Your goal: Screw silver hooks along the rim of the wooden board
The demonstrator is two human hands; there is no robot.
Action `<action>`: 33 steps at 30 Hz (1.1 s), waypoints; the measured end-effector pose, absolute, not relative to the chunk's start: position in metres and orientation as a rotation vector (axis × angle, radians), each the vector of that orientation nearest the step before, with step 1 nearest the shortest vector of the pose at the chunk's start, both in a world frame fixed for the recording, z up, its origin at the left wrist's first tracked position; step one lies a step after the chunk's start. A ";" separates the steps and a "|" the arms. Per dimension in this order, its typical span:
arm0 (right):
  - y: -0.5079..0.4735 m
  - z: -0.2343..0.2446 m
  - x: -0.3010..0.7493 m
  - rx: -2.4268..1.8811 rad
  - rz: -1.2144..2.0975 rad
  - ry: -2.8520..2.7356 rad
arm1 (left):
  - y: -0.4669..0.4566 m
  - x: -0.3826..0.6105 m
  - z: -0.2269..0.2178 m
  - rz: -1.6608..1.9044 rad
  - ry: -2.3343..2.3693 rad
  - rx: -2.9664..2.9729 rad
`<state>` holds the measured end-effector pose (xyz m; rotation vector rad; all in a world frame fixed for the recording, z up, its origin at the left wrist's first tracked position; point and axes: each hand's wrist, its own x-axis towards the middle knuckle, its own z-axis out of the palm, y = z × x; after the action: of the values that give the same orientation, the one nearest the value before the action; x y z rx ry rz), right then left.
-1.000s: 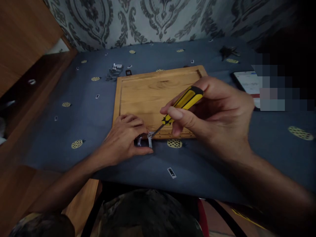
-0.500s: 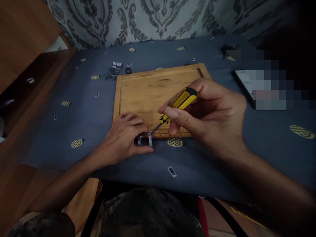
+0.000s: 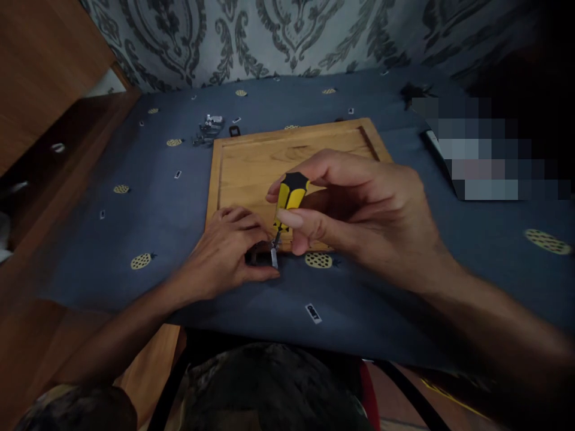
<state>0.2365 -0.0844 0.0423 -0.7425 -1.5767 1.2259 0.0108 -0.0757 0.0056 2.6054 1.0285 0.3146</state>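
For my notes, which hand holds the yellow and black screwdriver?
The right hand; the screwdriver is in its fingers. The left hand holds a metal piece instead.

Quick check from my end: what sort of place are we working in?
Most likely a room in a home rather than a workshop: there is a pineapple-print tablecloth, a wooden board like a kitchen cutting board lying on it, and ornate curtain or wallpaper behind.
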 end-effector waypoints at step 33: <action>-0.076 0.053 0.233 -0.624 1.235 -1.728 | -0.075 0.009 0.003 0.362 1.028 2.568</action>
<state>0.2331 -0.0760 0.0528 -0.6240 -1.7275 1.2352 0.0085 -0.0754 0.0033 2.5679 1.0276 0.3621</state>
